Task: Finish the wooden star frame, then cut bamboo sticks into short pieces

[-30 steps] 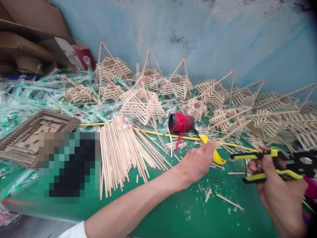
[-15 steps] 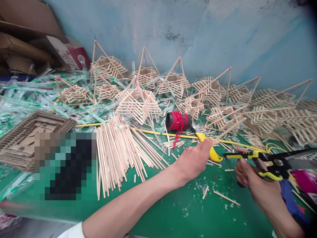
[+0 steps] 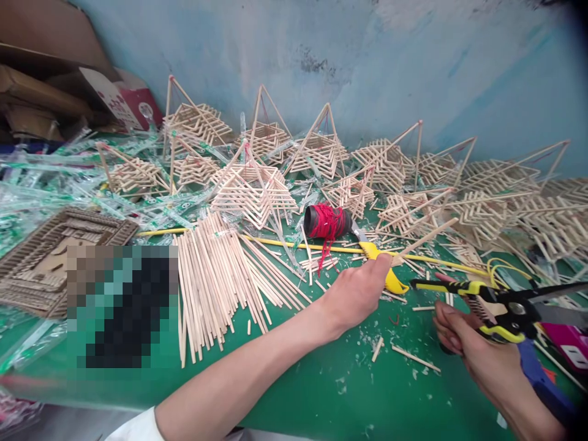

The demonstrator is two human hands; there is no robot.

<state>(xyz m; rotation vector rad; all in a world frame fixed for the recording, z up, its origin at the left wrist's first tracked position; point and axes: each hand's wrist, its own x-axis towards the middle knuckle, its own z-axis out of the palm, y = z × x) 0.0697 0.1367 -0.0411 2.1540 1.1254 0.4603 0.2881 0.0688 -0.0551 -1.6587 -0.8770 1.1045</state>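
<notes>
My left hand [image 3: 353, 297] is closed, pinching a thin wooden stick [image 3: 429, 237] that points up and to the right. Just behind its fingertips lies a folding saw [image 3: 369, 248] with a yellow handle. In my right hand [image 3: 475, 343] are black and yellow cutting shears [image 3: 517, 308], their handles spread apart and the blades pointing right. A black spool wound with red thread [image 3: 327, 222] rests beyond my left hand. To the left of that hand a fan of loose wooden sticks [image 3: 215, 282] covers part of the green table.
Several stick-built hanging frames [image 3: 255, 193] line the blue wall. Clear plastic wrappers [image 3: 68, 184] heap at the left, near a square cardboard piece [image 3: 59, 257]. A yellow strip [image 3: 321, 247] crosses the table [image 3: 321, 392]. Short stick offcuts [image 3: 416, 358] lie in front.
The view has shifted slightly, so the scene sits a little further left. Both hands keep their holds, with hardly any movement against the table.
</notes>
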